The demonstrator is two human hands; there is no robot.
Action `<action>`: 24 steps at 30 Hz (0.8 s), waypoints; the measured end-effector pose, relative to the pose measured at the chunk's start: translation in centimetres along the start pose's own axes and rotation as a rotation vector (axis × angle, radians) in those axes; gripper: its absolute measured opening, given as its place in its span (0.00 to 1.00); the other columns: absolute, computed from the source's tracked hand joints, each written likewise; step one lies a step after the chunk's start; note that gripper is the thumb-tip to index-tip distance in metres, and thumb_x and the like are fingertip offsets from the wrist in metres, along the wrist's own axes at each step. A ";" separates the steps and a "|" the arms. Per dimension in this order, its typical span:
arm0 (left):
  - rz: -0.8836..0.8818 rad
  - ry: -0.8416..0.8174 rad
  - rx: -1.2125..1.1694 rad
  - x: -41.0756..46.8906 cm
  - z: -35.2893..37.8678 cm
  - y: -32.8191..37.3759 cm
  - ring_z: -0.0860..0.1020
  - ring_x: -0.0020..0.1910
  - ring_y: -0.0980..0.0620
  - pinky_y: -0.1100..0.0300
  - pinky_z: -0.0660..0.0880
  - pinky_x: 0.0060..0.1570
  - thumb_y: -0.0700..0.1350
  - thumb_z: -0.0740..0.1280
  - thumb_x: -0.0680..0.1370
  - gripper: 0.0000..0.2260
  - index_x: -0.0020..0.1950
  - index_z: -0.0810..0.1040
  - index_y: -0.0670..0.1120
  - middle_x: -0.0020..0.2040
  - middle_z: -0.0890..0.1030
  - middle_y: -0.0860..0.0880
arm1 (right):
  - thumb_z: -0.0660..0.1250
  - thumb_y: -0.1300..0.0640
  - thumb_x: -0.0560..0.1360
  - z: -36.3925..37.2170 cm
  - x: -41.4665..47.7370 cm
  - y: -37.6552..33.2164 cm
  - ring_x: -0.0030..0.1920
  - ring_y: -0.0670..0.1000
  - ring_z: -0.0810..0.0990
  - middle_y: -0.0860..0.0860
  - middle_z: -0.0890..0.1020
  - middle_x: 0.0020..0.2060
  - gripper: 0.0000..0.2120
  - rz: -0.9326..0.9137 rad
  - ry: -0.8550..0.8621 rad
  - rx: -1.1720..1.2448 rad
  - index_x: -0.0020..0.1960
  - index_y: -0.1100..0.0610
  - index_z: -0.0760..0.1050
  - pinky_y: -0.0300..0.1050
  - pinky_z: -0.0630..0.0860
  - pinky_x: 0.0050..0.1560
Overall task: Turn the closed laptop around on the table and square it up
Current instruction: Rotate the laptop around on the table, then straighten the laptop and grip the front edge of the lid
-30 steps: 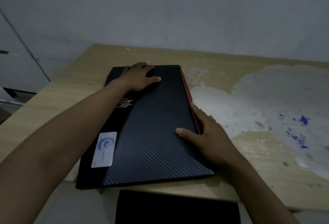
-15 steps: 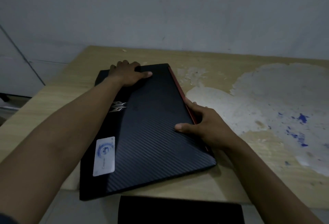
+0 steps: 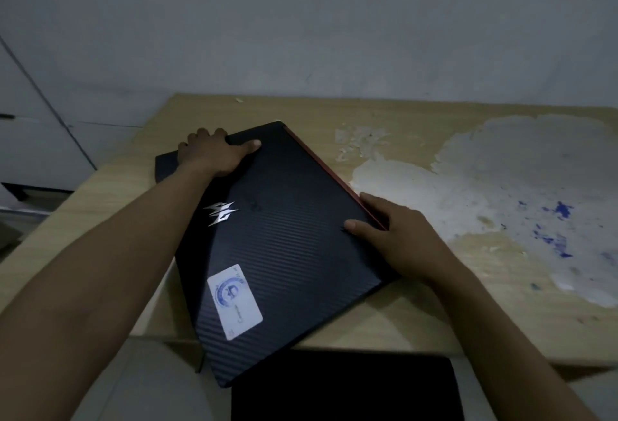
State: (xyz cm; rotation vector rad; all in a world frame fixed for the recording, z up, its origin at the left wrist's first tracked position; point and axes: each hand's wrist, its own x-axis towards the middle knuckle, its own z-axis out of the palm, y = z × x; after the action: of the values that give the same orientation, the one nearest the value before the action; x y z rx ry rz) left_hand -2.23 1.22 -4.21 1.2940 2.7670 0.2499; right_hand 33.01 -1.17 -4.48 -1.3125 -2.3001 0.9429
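Note:
The closed black laptop [image 3: 284,246] lies skewed on the wooden table [image 3: 418,313], its lid ribbed, with a silver logo, a white sticker and a red strip along its right edge. Its near corner hangs over the table's front edge. My left hand [image 3: 214,153] grips the laptop's far edge, fingers curled over it and thumb flat on the lid. My right hand [image 3: 398,236] holds the red right edge, thumb on the lid, fingers down the side.
A large patch of peeled white surface with blue paint flecks [image 3: 501,206] covers the table's right half. A flat black object [image 3: 344,387] sits below the front edge. The grey wall stands just behind the table; white cabinet fronts [image 3: 36,139] are at left.
Both hands have swung the laptop counterclockwise: its far end went left, the near right corner came forward and right, and the near corner now overhangs the table's front edge.

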 end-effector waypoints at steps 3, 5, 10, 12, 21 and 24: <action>-0.002 0.004 -0.001 0.1 0.1 0.0 0.66 0.71 0.34 0.40 0.63 0.67 0.81 0.49 0.65 0.51 0.75 0.67 0.45 0.74 0.67 0.36 | 0.65 0.37 0.75 1.7 -3.3 0.7 0.58 0.47 0.78 0.40 0.78 0.59 0.30 0.049 0.195 0.132 0.73 0.47 0.69 0.50 0.77 0.60; -0.007 0.006 0.007 0.2 0.0 0.1 0.66 0.71 0.34 0.40 0.63 0.66 0.81 0.50 0.65 0.52 0.74 0.67 0.44 0.73 0.67 0.36 | 0.66 0.40 0.76 2.5 -3.9 0.7 0.60 0.48 0.77 0.42 0.78 0.61 0.27 0.071 0.243 0.170 0.73 0.47 0.70 0.52 0.76 0.62; -0.073 -0.032 0.003 0.7 -0.6 0.9 0.64 0.73 0.35 0.40 0.61 0.68 0.80 0.54 0.64 0.52 0.74 0.67 0.44 0.75 0.66 0.37 | 0.70 0.44 0.73 3.7 -2.3 -0.5 0.53 0.45 0.79 0.44 0.81 0.53 0.19 0.196 0.431 0.285 0.63 0.46 0.76 0.46 0.78 0.55; -0.104 -0.043 -0.009 0.8 -0.7 0.9 0.64 0.73 0.35 0.40 0.60 0.68 0.81 0.56 0.61 0.53 0.73 0.69 0.44 0.74 0.67 0.37 | 0.72 0.49 0.73 3.5 -2.0 -0.6 0.48 0.40 0.79 0.40 0.81 0.46 0.12 0.228 0.496 0.377 0.57 0.46 0.79 0.42 0.76 0.52; -0.187 -0.052 -0.180 -0.6 -0.8 -0.6 0.74 0.65 0.36 0.43 0.68 0.63 0.82 0.60 0.53 0.54 0.61 0.78 0.40 0.65 0.77 0.39 | 0.70 0.58 0.73 0.7 1.1 1.7 0.40 0.42 0.80 0.43 0.83 0.38 0.04 0.231 0.573 0.492 0.41 0.51 0.82 0.40 0.74 0.39; -0.172 -0.059 -0.230 -1.9 -1.0 -0.7 0.77 0.60 0.36 0.47 0.74 0.57 0.81 0.61 0.55 0.54 0.63 0.76 0.39 0.64 0.78 0.38 | 0.70 0.61 0.74 -1.2 3.2 3.1 0.38 0.43 0.80 0.46 0.84 0.37 0.06 0.214 0.542 0.494 0.39 0.54 0.82 0.36 0.73 0.37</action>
State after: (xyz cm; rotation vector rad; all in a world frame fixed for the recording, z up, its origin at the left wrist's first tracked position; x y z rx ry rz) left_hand -1.68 -0.84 -3.38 0.9872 2.6836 0.4926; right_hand 34.06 3.14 -5.87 -1.3879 -1.4331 0.9847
